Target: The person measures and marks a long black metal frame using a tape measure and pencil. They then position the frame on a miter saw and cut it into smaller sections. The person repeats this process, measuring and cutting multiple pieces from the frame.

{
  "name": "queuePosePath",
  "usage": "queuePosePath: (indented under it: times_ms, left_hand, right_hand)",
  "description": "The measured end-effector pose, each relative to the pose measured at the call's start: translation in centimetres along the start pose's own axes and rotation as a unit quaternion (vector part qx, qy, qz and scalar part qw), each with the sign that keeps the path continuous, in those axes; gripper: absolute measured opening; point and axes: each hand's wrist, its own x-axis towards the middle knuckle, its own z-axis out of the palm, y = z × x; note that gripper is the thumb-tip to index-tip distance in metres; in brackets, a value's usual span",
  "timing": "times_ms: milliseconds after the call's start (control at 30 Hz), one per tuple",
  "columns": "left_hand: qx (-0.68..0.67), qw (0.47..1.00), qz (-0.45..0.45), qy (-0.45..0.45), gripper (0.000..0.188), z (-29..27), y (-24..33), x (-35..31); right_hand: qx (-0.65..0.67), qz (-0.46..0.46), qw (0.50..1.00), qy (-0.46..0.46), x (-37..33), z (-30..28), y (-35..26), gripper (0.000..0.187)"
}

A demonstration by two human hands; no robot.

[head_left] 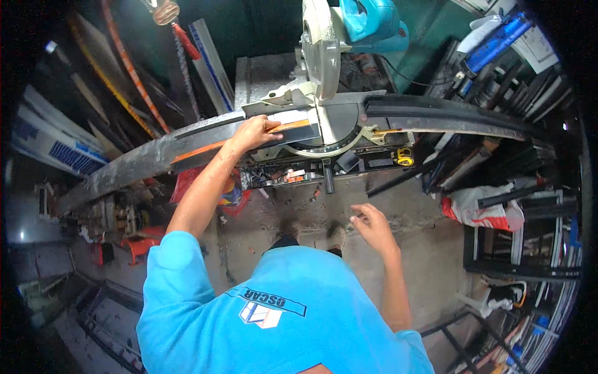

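My left hand (252, 133) grips a long dark profile with an orange strip along it (301, 133). The profile lies along the fence on the left side of the miter saw (324, 62), its right end close to the saw's round turntable (339, 124). The saw head with its teal motor housing (377, 25) stands above and behind the work. My right hand (372, 225) hangs over the floor in front of the saw, fingers loosely bent and apart, holding nothing. Below the turntable juts a black handle (328, 177).
Long dark support beams (448, 118) reach out on both sides of the saw. A yellow tape measure (403, 157) sits right of the handle. Profiles and strips lean at the back left (212, 65). Black frames (523, 265) and a white-and-red bag (486, 209) stand at the right.
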Motion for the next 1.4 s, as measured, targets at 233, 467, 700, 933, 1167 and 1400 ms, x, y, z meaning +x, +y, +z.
queuePosePath:
  times_ms: [233,467,700,933,1167,1400]
  left_hand:
    - [0.020,0.991,-0.024,-0.128,0.061,-0.7,-2.6,3.8]
    - [0.042,0.994,-0.006,0.100,0.046,-1.1,-1.2,4.9]
    - [-0.046,0.998,-0.007,0.040,0.035,1.6,-1.6,1.2]
    - [-0.037,0.985,0.161,0.047,0.036,0.7,-1.4,1.2]
    - [0.016,0.995,0.085,0.052,0.033,0.8,-2.3,4.2]
    - [0.111,0.982,0.103,0.117,0.048,-1.0,1.6,-1.0]
  right_hand:
    - [-0.007,0.023,1.000,0.000,-0.8,3.8,-2.6,0.037]
    - [-0.073,0.032,0.996,-0.040,0.1,3.7,-5.1,0.038]
    - [-0.068,0.014,0.997,-0.032,1.8,2.8,-6.3,0.039]
    - [-0.069,0.000,0.997,-0.042,2.6,2.9,-7.8,0.039]
    - [-0.087,0.016,0.994,-0.057,1.8,2.9,-6.5,0.041]
    - [-0.051,0.034,0.998,-0.015,1.0,1.4,-6.7,0.039]
